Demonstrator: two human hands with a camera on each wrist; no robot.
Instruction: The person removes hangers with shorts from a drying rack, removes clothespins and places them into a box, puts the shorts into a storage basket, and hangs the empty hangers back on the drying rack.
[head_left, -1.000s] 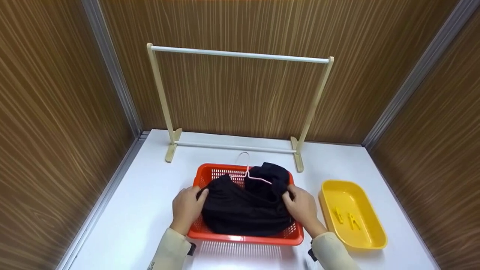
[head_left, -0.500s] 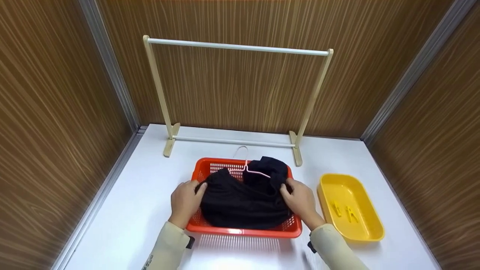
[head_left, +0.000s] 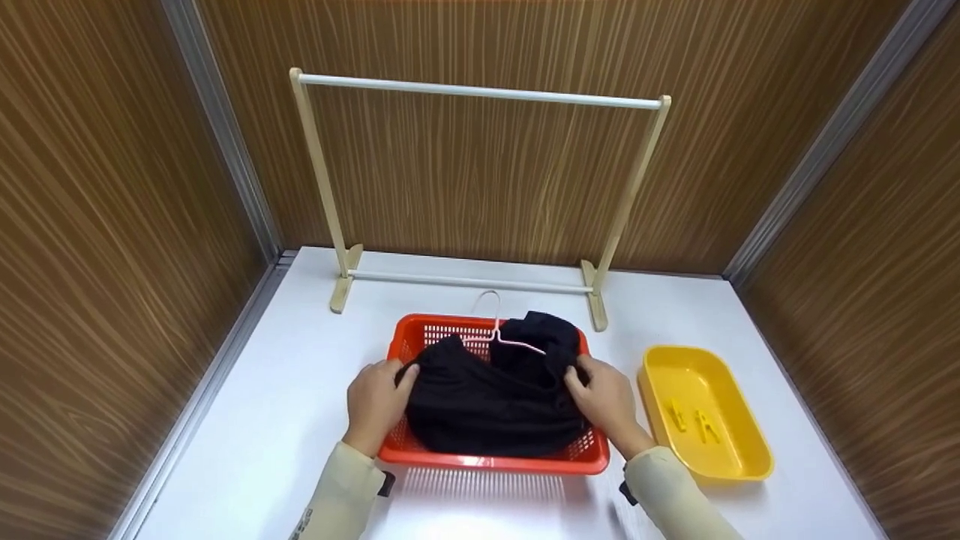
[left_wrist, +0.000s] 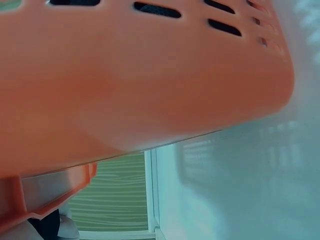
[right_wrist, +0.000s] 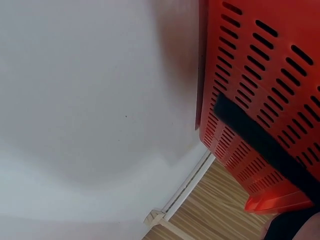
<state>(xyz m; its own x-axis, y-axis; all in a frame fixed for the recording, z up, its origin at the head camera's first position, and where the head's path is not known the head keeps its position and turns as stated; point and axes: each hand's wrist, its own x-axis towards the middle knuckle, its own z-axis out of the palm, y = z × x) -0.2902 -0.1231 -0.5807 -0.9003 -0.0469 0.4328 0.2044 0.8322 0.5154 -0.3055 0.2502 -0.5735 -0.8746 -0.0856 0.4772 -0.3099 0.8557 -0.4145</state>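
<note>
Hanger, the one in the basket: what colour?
The hanger is pale pink, seen best in the head view.

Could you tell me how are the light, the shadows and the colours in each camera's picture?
Head: glare whitens the table near the bottom edge, stripes of light and shadow fall in front of the red basket, and the black cloth shows faint folds; left wrist: hazy, greenish cast, basket looking orange; right wrist: soft shadow on the table beside the basket.
</note>
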